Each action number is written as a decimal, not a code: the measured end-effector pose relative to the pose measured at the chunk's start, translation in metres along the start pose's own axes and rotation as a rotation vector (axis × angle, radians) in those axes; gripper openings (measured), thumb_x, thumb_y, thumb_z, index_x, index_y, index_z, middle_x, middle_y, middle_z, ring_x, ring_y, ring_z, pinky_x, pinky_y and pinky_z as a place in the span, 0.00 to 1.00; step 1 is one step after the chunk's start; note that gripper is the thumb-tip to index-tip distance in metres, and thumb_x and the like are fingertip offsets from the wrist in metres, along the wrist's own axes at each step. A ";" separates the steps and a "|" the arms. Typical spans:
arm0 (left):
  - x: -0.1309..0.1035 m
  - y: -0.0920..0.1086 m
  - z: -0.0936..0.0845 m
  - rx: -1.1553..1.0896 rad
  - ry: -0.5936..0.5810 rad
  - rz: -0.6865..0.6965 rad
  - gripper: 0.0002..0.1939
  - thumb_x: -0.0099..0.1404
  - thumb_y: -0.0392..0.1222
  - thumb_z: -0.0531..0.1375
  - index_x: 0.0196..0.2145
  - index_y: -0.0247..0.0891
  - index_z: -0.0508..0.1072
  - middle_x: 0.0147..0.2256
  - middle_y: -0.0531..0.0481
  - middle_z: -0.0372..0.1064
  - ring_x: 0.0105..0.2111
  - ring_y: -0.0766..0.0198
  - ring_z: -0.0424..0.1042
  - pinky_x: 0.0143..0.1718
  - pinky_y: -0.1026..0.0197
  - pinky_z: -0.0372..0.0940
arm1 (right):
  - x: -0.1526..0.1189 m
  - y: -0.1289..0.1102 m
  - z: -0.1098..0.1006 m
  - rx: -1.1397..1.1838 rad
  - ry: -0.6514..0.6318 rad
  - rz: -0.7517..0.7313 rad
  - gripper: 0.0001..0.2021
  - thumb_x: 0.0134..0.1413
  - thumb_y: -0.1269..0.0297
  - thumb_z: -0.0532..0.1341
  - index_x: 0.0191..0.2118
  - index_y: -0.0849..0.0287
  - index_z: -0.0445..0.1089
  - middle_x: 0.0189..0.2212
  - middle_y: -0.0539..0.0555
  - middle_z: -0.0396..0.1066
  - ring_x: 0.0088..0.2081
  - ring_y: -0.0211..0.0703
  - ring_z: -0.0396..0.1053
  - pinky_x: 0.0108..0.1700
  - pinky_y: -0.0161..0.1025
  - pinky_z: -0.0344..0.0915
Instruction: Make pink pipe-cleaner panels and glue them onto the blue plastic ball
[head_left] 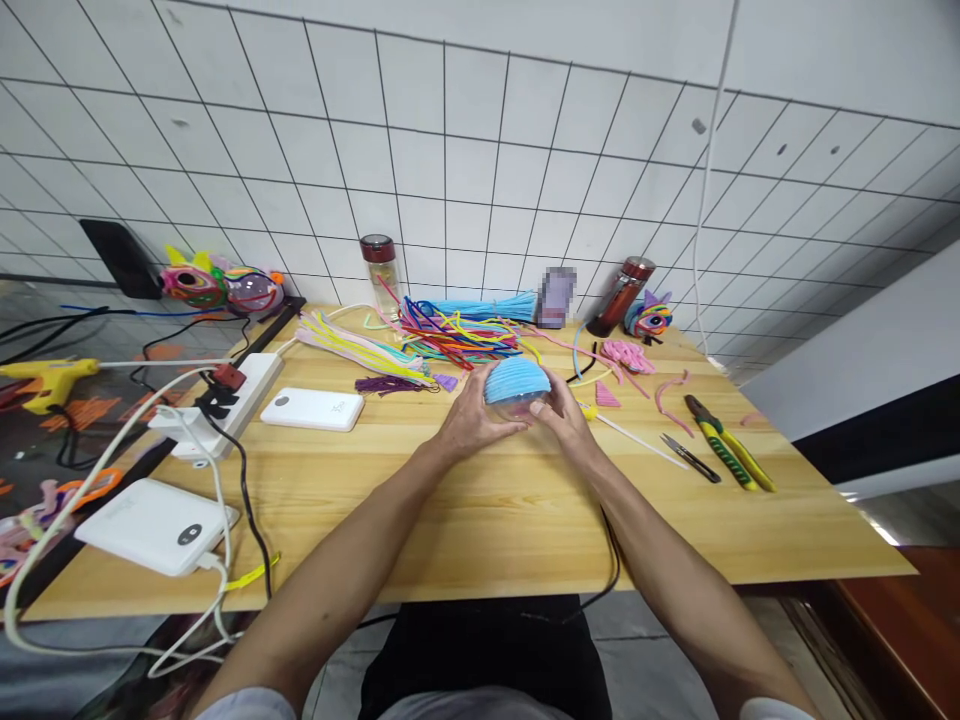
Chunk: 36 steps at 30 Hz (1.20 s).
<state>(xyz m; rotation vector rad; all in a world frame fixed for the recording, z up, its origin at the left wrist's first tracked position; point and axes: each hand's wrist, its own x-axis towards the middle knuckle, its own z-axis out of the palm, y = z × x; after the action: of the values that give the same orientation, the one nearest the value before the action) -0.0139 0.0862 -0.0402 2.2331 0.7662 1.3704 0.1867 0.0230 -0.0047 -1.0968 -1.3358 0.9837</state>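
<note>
Between my two hands is a round, clear ball [517, 385] whose upper part is covered with light blue fuzzy strips laid side by side. My left hand [472, 415] grips its left side, and my right hand [561, 408] holds the right side with the thumb across the clear lower front. The ball is held above the wooden table [480, 530]. Behind it lies a pile of coloured pipe cleaners [465, 335]. A small purple piece [445, 382] lies left of the ball, and a white stick [641, 440] lies to the right.
Pliers [727, 440] and small snips [690, 458] lie at right. Two white power banks [313, 409], a power strip [232, 400] and cables occupy the left. A yellow glue gun [56, 380] sits far left. Two bottles [381, 270], a phone [556, 298] and decorated figures stand along the back.
</note>
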 end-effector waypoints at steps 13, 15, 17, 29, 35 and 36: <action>0.020 -0.008 -0.020 -0.053 0.121 -0.335 0.51 0.54 0.55 0.77 0.67 0.40 0.58 0.65 0.34 0.65 0.66 0.42 0.68 0.69 0.39 0.65 | 0.029 -0.016 -0.071 -0.270 0.611 -0.170 0.20 0.58 0.47 0.66 0.48 0.58 0.76 0.46 0.60 0.82 0.48 0.51 0.78 0.57 0.50 0.73; 0.011 -0.010 -0.019 -0.065 0.115 -0.368 0.51 0.54 0.55 0.76 0.67 0.40 0.58 0.65 0.33 0.64 0.67 0.42 0.68 0.70 0.38 0.63 | 0.032 -0.022 -0.091 -0.311 0.657 -0.127 0.20 0.57 0.49 0.65 0.48 0.59 0.76 0.46 0.60 0.82 0.46 0.50 0.78 0.53 0.47 0.73; 0.002 -0.012 -0.018 -0.076 0.123 -0.379 0.50 0.54 0.54 0.75 0.67 0.40 0.57 0.66 0.33 0.63 0.67 0.43 0.67 0.70 0.38 0.62 | 0.030 -0.027 -0.107 -0.436 0.663 0.008 0.21 0.60 0.50 0.61 0.49 0.61 0.76 0.46 0.61 0.82 0.45 0.49 0.79 0.49 0.44 0.73; -0.006 -0.017 -0.012 0.025 0.037 -0.360 0.54 0.52 0.54 0.77 0.68 0.40 0.57 0.66 0.33 0.63 0.69 0.39 0.66 0.71 0.36 0.63 | -0.006 -0.021 -0.061 -1.280 0.081 0.708 0.35 0.64 0.30 0.58 0.41 0.61 0.83 0.47 0.74 0.83 0.53 0.67 0.81 0.51 0.50 0.71; -0.008 -0.017 -0.011 0.026 0.030 -0.361 0.54 0.52 0.56 0.77 0.69 0.41 0.58 0.66 0.34 0.64 0.68 0.39 0.67 0.70 0.37 0.64 | 0.001 -0.017 -0.053 -1.264 0.130 0.728 0.26 0.62 0.43 0.64 0.46 0.64 0.83 0.51 0.76 0.82 0.58 0.68 0.79 0.54 0.49 0.70; -0.008 -0.017 -0.011 0.024 0.029 -0.364 0.54 0.52 0.56 0.77 0.69 0.41 0.58 0.66 0.34 0.65 0.67 0.40 0.68 0.70 0.37 0.65 | 0.001 -0.017 -0.055 -1.246 0.141 0.722 0.24 0.63 0.44 0.64 0.45 0.64 0.82 0.49 0.75 0.83 0.57 0.67 0.79 0.53 0.48 0.71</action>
<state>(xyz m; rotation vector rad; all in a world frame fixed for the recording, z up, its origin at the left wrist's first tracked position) -0.0306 0.0947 -0.0509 1.9687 1.1395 1.2207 0.2405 0.0180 0.0156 -2.6591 -1.4382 0.4286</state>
